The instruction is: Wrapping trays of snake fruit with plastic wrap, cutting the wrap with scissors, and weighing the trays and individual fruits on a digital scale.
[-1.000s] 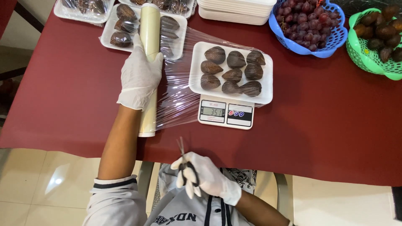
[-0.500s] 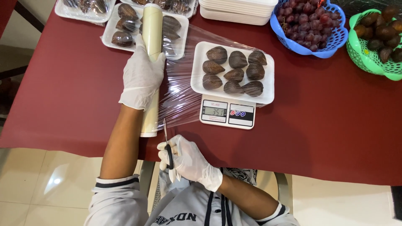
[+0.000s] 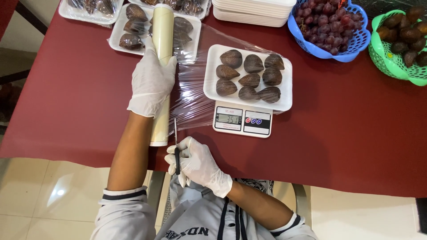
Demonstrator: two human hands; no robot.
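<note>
Your left hand (image 3: 151, 84) has its grip closed around the roll of plastic wrap (image 3: 161, 66), pressing it down on the dark red table (image 3: 66, 98). The roll lies lengthwise, running from 12 to 6 o'clock. A clear sheet of wrap (image 3: 195, 89) stretches from it toward 3 o'clock and over the white tray of brown scaly fruit (image 3: 249, 75), which sits on a small white kitchen scale (image 3: 242, 120).

Your right hand (image 3: 195, 162) is at 6 o'clock of the sheet, near the table edge, its grip shut on a pair of scissors (image 3: 176, 146). The blades point toward 12 o'clock and seem to meet the near edge of the sheet just beside the roll, though the thin film makes contact hard to judge.

At 12 o'clock lie more filled trays (image 3: 129, 33) and a stack of empty white trays (image 3: 253, 11). At 2 o'clock stand a blue basket of red grapes (image 3: 327, 31) and a green basket of brown fruit (image 3: 396, 44).
</note>
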